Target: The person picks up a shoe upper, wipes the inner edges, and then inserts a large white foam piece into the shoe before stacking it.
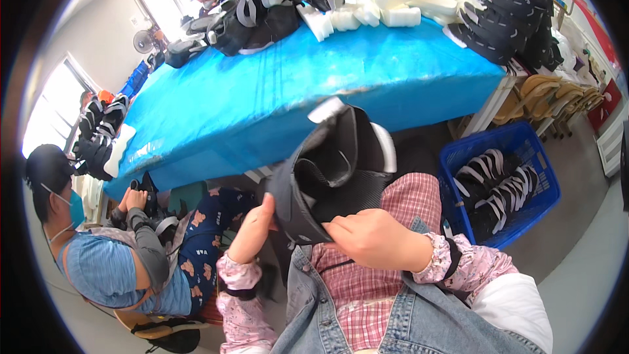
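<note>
A black padded piece (291, 200), curled into an open hollow with white strap-like parts at its far and right edges, is held up in front of my lap. My left hand (254, 229) grips its left side, thumb up along the outside and the other fingers hidden behind it. At the near rim, my right hand (370, 239) pinches the edge between thumb and curled fingers. The dark ribbed lining shows inside the hollow.
A table with a blue cover (262, 105) stands ahead, bearing black padded goods (255, 23), white foam-like pieces (367, 6) and a black stack (508, 16). A blue basket (557, 187) of white-strapped black pieces sits at right. A co-worker (111, 255) sits close at left.
</note>
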Motion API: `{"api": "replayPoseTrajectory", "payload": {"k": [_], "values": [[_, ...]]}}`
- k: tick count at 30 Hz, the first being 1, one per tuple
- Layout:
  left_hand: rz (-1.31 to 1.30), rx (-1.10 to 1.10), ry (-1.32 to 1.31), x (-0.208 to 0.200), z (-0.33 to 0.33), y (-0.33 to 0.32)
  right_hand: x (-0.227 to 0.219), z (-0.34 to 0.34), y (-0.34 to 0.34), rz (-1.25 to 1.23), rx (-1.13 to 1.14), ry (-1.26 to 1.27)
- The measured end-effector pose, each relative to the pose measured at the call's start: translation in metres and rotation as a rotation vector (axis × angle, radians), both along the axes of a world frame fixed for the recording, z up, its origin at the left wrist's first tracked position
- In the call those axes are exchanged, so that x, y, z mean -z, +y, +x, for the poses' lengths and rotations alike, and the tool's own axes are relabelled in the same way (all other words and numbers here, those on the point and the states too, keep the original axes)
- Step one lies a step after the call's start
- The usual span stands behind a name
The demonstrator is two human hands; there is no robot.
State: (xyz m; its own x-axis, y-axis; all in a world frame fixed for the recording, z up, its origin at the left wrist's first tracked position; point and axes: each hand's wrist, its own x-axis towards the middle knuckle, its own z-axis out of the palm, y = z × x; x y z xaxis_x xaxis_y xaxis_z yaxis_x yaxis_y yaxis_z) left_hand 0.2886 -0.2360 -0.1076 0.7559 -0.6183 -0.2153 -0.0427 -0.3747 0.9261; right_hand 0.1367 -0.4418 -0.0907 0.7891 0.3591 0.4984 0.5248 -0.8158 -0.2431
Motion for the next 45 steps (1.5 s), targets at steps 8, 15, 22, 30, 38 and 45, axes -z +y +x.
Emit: {"api": "replayPoseTrajectory", "payload": {"k": [8,15,22,30,38,45], "values": [[0.372,0.345,-0.657,-0.04,-0.031,-0.03,0.018,-0.004,0.034,-0.145,0.069,-0.011],[0.092,0.581,-0.065,-0.019,-0.002,-0.023,-0.037,0.009,-0.013,0.42,-0.24,0.345],[0.246,0.569,-0.229,-0.023,-0.005,-0.039,-0.014,0.038,-0.049,0.021,-0.054,0.792],[0.378,0.536,-0.355,-0.036,-0.018,-0.053,0.007,0.047,-0.041,0.194,0.099,0.762],[0.27,0.481,-0.386,-0.022,-0.017,-0.051,0.03,0.051,-0.033,0.071,0.068,0.403],[0.232,0.485,-0.481,0.001,-0.013,-0.042,0.035,0.052,-0.021,0.058,-0.151,0.136]]}}
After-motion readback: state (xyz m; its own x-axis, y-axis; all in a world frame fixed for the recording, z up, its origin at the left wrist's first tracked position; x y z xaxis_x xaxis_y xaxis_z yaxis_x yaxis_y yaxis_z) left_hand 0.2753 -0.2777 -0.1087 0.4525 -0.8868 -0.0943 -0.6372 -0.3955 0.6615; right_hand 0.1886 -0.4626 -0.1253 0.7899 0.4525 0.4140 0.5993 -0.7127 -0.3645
